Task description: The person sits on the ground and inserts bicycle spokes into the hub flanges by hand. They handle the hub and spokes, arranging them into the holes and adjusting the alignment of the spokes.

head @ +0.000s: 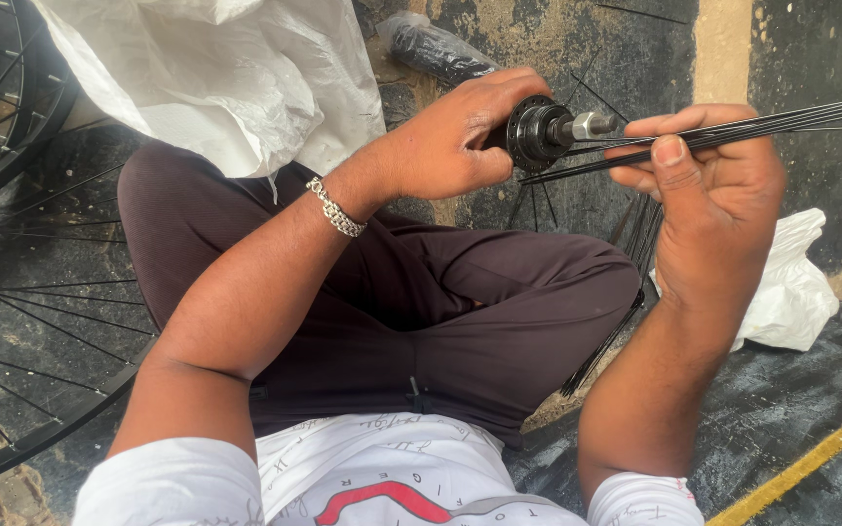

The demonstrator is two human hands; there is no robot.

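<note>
My left hand (455, 141) grips a black wheel hub (538, 131) with a silver axle nut (592, 125) pointing right. A metal chain bracelet (335, 207) sits on that wrist. My right hand (713, 190) is closed on a bundle of thin black spokes (782, 125), pinched under the thumb, with their ends reaching toward the hub flange. More black spokes (626, 292) hang from the hub down past my knee. I sit cross-legged in dark trousers (421, 312).
A spoked bicycle wheel (41, 321) lies at the left, with part of another rim (12, 107) above it. A large white sack (236, 78) is behind my left arm. A white plastic bag (796, 292) lies at right. A wrapped dark packet (436, 49) rests ahead.
</note>
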